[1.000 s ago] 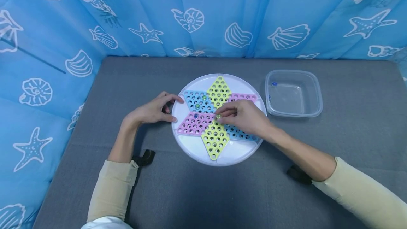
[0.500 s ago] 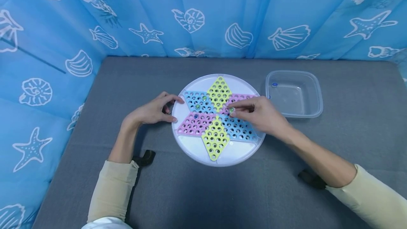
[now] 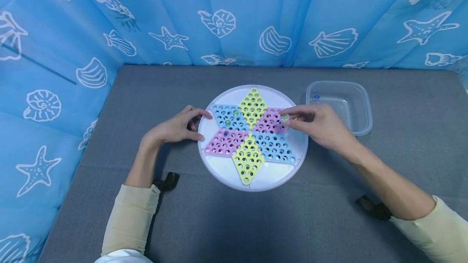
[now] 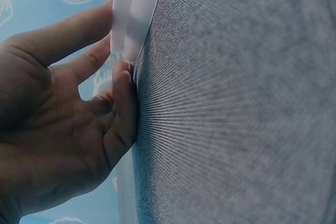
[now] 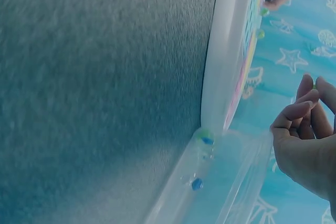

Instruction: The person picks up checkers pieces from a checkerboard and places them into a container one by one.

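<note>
A round white Chinese checkers board with a star of yellow, pink and blue holes lies on the grey table. My left hand grips its left rim, thumb and index finger over the edge, as the left wrist view shows at the rim. Between thumb and fingertips my right hand pinches a green marble, raised over the pink right point. Two green marbles sit in the upper-left blue point, and a blue marble sits in the pink left point.
Right of the board stands a clear plastic container, partly hidden by my right hand. A blue marble lies inside; the right wrist view shows another marble near its wall. A blue shell-patterned curtain hangs behind the table.
My right hand has carried the green marble from the board's middle rightward to over the pink right point. The left hand stays on the rim.
</note>
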`<state>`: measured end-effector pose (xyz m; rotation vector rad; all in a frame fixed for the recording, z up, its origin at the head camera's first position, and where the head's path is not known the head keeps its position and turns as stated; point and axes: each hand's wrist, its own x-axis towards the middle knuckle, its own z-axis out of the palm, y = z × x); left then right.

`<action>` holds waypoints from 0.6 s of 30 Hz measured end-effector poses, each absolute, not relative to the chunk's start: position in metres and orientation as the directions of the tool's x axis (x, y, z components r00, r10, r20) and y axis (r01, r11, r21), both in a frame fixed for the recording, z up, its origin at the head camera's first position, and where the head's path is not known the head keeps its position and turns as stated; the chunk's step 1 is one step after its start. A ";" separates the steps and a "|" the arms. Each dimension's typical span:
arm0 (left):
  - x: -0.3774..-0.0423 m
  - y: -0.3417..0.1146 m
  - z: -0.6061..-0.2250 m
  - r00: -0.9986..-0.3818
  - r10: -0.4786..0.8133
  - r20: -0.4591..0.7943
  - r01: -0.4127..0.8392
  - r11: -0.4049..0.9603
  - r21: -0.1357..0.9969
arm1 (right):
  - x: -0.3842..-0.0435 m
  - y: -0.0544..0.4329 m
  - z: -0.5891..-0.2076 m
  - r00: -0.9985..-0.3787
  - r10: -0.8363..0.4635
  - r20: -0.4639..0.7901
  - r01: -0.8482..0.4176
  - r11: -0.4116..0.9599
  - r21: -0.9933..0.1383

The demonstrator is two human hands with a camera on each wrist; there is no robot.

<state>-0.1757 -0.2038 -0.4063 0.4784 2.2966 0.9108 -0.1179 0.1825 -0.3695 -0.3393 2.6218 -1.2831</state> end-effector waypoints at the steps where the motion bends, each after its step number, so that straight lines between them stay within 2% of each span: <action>1: -0.176 -0.204 -0.406 -0.746 0.525 -0.411 0.100 0.698 0.709 | -0.118 0.184 -0.369 -0.955 -0.287 -0.077 -0.114 0.593 -0.797; 11: -0.176 -0.205 -0.407 -0.745 0.529 -0.407 0.101 0.692 0.714 | -0.124 0.201 -0.367 -0.980 -0.166 -0.112 -0.012 0.607 -0.795; 18: -0.175 -0.204 -0.407 -0.747 0.536 -0.392 0.110 0.682 0.723 | -0.130 0.217 -0.375 -0.991 -0.103 -0.090 0.007 0.619 -0.786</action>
